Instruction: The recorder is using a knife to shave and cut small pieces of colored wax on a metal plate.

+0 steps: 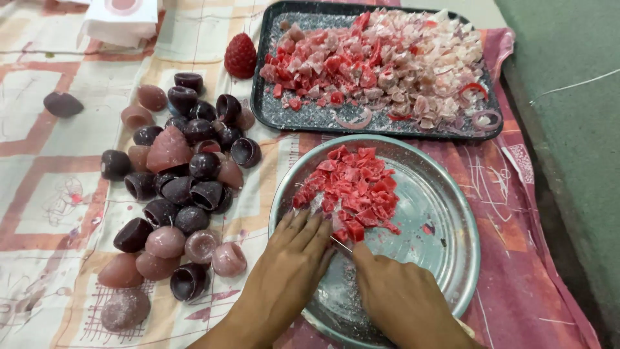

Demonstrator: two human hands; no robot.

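Note:
A round metal plate (445,220) lies on the cloth with a heap of red wax-like chunks (355,187) on its left half. My left hand (290,265) rests flat on the plate's near left, fingers together and touching the chunks. My right hand (400,300) is closed beside it; a thin blade (342,244) shows between the two hands, its handle hidden in my fist.
A black tray (303,116) of red and pale pink chunks sits behind the plate. To the left lie several dark purple and pink half-shell moulds (184,187), a red strawberry-shaped piece (240,55) and a white packet (121,19). A patterned cloth (51,200) covers the floor.

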